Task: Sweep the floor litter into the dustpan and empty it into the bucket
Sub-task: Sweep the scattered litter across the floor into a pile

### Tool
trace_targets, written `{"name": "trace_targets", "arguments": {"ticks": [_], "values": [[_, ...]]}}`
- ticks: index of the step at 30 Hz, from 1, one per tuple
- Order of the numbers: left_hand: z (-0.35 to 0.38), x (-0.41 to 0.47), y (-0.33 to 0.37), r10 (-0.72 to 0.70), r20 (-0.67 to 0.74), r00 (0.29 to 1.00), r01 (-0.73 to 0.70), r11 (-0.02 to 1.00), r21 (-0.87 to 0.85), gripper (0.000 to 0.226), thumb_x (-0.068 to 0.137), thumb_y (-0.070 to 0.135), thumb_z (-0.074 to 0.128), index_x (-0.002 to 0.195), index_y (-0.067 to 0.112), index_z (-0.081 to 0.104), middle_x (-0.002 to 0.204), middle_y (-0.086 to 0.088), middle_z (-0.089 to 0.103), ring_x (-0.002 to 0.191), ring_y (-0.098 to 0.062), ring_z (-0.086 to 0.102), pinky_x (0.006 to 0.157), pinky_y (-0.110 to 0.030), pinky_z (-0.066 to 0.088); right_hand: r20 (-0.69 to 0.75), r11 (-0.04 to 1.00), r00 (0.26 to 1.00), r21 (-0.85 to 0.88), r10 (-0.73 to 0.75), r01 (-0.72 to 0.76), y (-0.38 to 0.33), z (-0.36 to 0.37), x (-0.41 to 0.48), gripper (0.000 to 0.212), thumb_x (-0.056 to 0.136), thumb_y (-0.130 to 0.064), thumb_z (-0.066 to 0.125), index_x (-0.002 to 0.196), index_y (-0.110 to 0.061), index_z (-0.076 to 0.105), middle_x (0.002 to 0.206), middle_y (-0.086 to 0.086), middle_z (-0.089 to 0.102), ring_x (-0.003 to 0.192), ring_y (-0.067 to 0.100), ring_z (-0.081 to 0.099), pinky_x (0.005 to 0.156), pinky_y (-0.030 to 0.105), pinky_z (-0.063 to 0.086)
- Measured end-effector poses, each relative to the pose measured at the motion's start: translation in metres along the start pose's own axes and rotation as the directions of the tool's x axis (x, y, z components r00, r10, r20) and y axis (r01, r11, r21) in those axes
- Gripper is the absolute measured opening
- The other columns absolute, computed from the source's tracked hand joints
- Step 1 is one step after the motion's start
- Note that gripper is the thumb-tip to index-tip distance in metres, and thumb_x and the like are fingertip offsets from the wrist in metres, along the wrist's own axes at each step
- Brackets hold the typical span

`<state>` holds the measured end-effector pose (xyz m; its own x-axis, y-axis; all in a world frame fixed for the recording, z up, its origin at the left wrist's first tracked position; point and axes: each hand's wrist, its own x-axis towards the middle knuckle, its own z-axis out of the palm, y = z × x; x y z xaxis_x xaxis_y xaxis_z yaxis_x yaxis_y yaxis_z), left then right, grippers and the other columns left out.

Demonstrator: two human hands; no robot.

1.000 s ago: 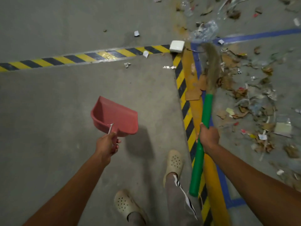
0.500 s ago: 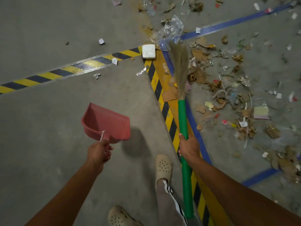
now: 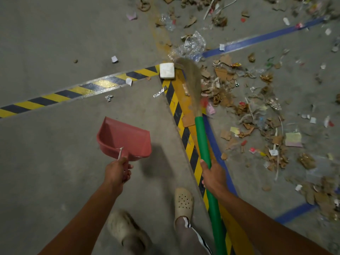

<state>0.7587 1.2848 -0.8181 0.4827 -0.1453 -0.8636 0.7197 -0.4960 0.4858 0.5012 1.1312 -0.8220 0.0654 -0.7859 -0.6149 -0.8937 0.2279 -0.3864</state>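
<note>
Right grip (image 3: 213,173) is wrapped round the green broom (image 3: 202,140). Its bristles (image 3: 193,78), well ahead, have swung left up against the white block (image 3: 166,70), so gathering has barely begun. Left grip (image 3: 117,172) clasps the empty dustpan (image 3: 125,137). Litter (image 3: 239,107) sprawls ahead-right, with bare floor leftward. No bucket shows.

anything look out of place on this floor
Yes: litter of cardboard scraps, paper and plastic film is strewn right of the striped tape. A white block sits on the tape's corner, beside the broom bristles. The dustpan in the left hand looks empty.
</note>
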Motion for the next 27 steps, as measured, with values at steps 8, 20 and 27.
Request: {"name": "trace_targets", "arguments": {"ticks": [8, 20, 27], "values": [[-0.026, 0.044, 0.011, -0.079, 0.021, 0.997, 0.080, 0.997, -0.012, 0.020, 0.100, 0.018, 0.053, 0.094, 0.000, 0.059, 0.067, -0.013, 0.057, 0.041, -0.014, 0.044, 0.035, -0.019, 0.032, 0.266, 0.932, 0.936, -0.213, -0.233, 0.292, -0.097, 0.037, -0.014, 0.043, 0.098, -0.051, 0.052, 0.107, -0.011, 0.064, 0.097, 0.013, 0.068, 0.092, 0.033, 0.065, 0.069, 0.036, 0.047], [-0.130, 0.097, 0.043, -0.053, -0.054, 0.997, 0.056, 0.996, 0.073, 0.029, 0.102, 0.024, 0.051, 0.081, 0.004, 0.058, 0.070, -0.013, 0.054, 0.045, -0.015, 0.042, 0.038, -0.020, 0.031, 0.459, 0.966, 0.887, -0.250, 0.059, 0.065, -0.206, 0.172, 0.008, 0.050, 0.096, -0.047, 0.057, 0.093, 0.001, 0.069, 0.062, 0.011, 0.067, 0.051, 0.024, 0.063, 0.070, 0.035, 0.058], [-0.131, 0.117, 0.057, -0.064, 0.020, 0.998, 0.061, 0.992, 0.108, 0.016, 0.098, 0.019, 0.054, 0.094, 0.003, 0.058, 0.070, -0.013, 0.055, 0.043, -0.014, 0.041, 0.038, -0.022, 0.031, 0.235, 0.979, 0.951, -0.087, 0.200, -0.185, -0.177, 0.154, 0.029, 0.056, 0.102, -0.044, 0.049, 0.086, 0.007, 0.065, 0.064, 0.018, 0.067, 0.050, 0.029, 0.060, 0.064, 0.040, 0.055]]}}
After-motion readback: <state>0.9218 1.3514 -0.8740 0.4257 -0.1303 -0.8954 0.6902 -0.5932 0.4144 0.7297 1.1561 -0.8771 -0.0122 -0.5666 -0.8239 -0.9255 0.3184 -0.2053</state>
